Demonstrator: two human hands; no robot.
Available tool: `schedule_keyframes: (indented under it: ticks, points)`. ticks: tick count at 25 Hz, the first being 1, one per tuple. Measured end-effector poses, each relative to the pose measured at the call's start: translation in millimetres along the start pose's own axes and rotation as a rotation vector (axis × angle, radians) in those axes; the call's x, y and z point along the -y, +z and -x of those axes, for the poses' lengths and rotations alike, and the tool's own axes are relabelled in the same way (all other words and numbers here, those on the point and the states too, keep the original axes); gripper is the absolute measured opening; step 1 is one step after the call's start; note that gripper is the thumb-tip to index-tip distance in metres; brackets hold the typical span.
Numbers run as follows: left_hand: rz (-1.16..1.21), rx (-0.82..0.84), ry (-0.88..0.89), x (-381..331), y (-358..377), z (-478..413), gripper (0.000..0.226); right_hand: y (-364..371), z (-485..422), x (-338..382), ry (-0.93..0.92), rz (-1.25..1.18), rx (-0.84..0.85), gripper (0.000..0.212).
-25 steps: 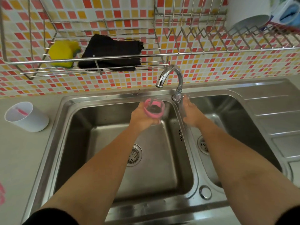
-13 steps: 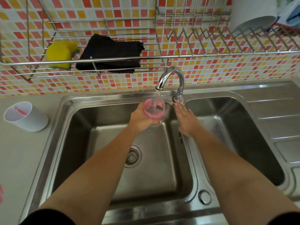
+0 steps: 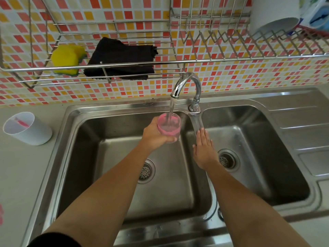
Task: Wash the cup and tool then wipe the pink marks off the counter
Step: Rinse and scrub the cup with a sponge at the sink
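Observation:
My left hand [image 3: 156, 135] grips a clear cup [image 3: 169, 126] smeared pink inside, upright under the faucet spout [image 3: 185, 86]. Water streams from the spout into the cup, which holds pink water. My right hand [image 3: 204, 148] is flat with straight fingers over the divider between the two basins, fingertips at the end of the faucet lever [image 3: 196, 122]. A white cup [image 3: 28, 128] lies tilted on the counter at the left with a pink tool [image 3: 22, 122] inside. A pink mark [image 3: 1, 213] shows at the counter's left edge.
A double steel sink [image 3: 99, 132] with a drainboard [image 3: 302, 125] on the right. On the wall rack [image 3: 124, 64] above lie a yellow sponge [image 3: 66, 59] and a black cloth [image 3: 121, 59]. A white cup [image 3: 274, 16] sits upturned on the rack's right section.
The water has come on and now fills the cup with pink water. My right hand has drawn back from the faucet base along the lever. The left hand stays under the spout.

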State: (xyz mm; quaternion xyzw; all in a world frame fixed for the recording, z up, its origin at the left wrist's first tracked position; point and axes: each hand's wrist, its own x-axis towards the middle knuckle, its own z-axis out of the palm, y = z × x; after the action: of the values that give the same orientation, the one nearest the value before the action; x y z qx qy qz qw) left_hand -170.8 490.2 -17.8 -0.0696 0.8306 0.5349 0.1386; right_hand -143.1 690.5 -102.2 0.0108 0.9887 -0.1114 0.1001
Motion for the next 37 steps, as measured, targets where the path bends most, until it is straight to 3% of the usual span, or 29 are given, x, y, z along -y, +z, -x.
schedule_keyframes:
  ticks: [10,14,17,22,26,32,35,37]
  points:
    - [-0.002,0.008,0.016,1,-1,-3,0.087,-1,-3,-3,-0.037,-0.061,-0.015,0.060]
    - [-0.007,0.014,0.027,1,-2,-5,0.088,-24,-29,1,-0.009,-0.139,-0.127,0.063]
    - [0.007,0.013,0.026,2,-4,-7,0.088,-51,-59,5,-0.135,-0.125,-0.162,0.062]
    - [0.014,0.014,0.035,3,-4,-10,0.090,-75,-81,12,-0.309,-0.119,-0.030,0.044]
    - [0.029,0.017,0.045,4,-3,-10,0.091,-83,-88,27,-0.161,-0.232,-0.169,0.020]
    - [0.044,0.039,0.071,3,-7,-9,0.091,-87,-79,16,0.115,-0.706,-0.233,0.021]
    - [0.055,0.047,0.075,3,-7,-8,0.091,-85,-76,19,0.100,-0.686,-0.213,0.027]
    - [0.062,0.053,0.087,3,-7,-6,0.091,-83,-67,15,0.068,-0.591,-0.326,0.031]
